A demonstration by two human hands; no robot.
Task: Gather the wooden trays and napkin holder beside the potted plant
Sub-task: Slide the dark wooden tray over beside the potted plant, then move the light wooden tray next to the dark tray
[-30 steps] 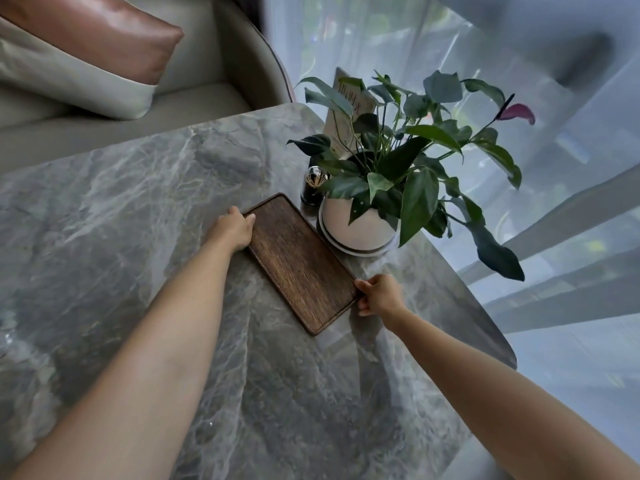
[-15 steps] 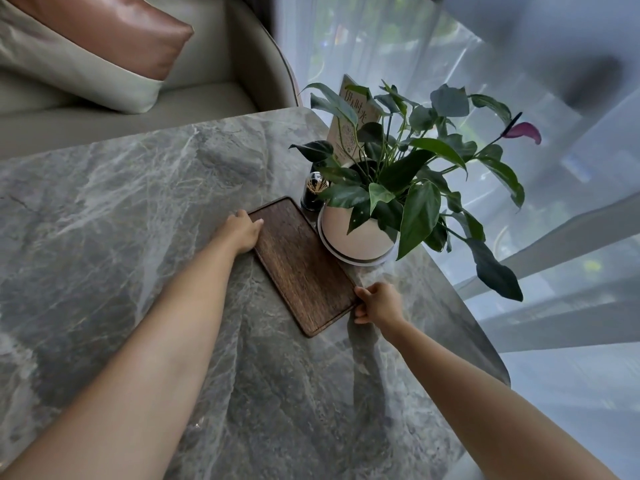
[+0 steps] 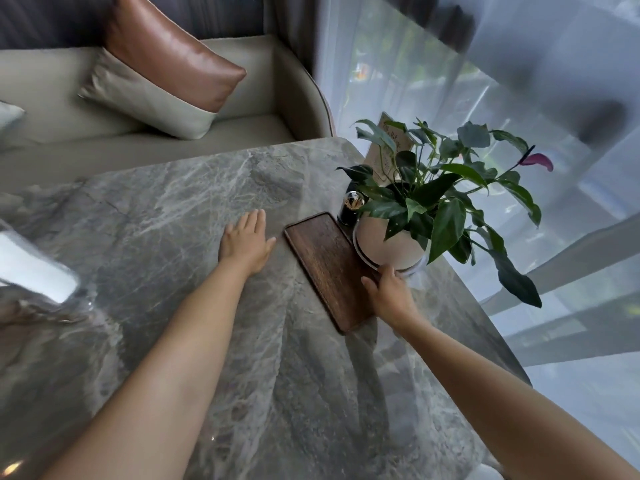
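Observation:
A dark wooden tray (image 3: 327, 268) lies flat on the grey marble table (image 3: 166, 223), its long right edge against the white pot of the potted plant (image 3: 391, 242). My left hand (image 3: 246, 241) hovers flat with spread fingers just left of the tray, apart from it. My right hand (image 3: 389, 294) rests on the tray's near right edge, thumb on the wood and fingers by the pot's base; how firmly it holds is unclear. A blurred shiny object with a white top (image 3: 34, 271) sits at the far left.
A small dark toothpick jar (image 3: 350, 210) and a card sign (image 3: 389, 152) stand behind the pot. The table's rounded edge runs close on the right, with sheer curtains beyond. A beige sofa with a brown and beige cushion (image 3: 162, 81) lies behind the table.
My left hand has let go of the tray's far corner and moved left, fingers opened. My right hand slid up the tray's right edge toward the pot. The view shifted left.

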